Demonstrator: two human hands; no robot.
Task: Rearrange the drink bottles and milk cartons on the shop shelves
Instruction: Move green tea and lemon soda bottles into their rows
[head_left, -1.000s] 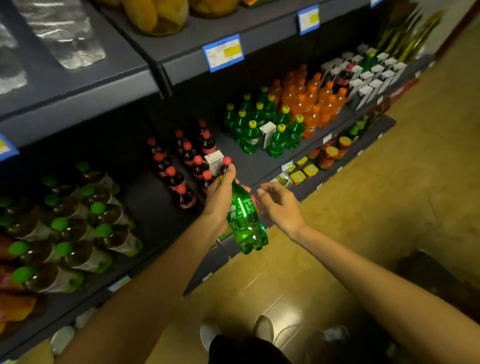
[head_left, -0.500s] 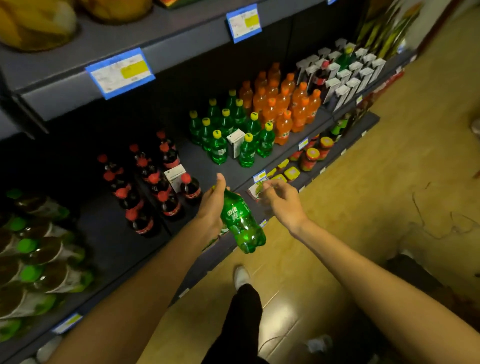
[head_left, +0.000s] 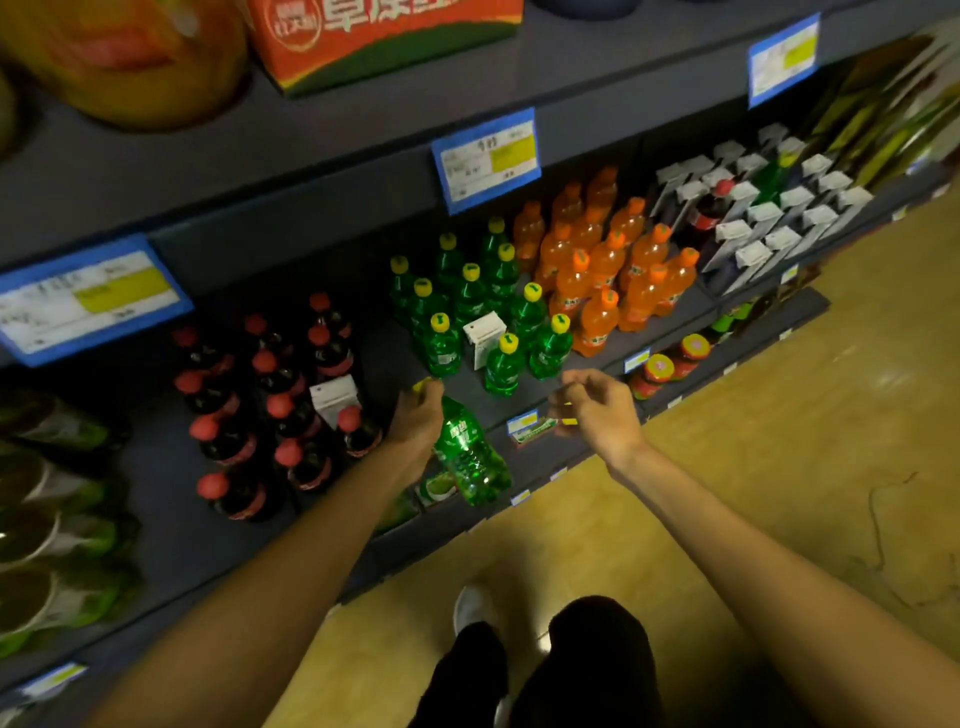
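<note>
A shop: price tags on shelves of drink bottles.

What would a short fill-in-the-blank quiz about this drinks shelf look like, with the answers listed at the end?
1. The left hand holds a green bottle whose cap is ____ in colour.
2. The white carton among the green bottles stands directly left of a bottle with a ____ cap.
3. Right of the green group stand bottles filled with ____ drink.
4. The right hand holds ____.

Missing words: yellow; yellow; orange; nothing
</note>
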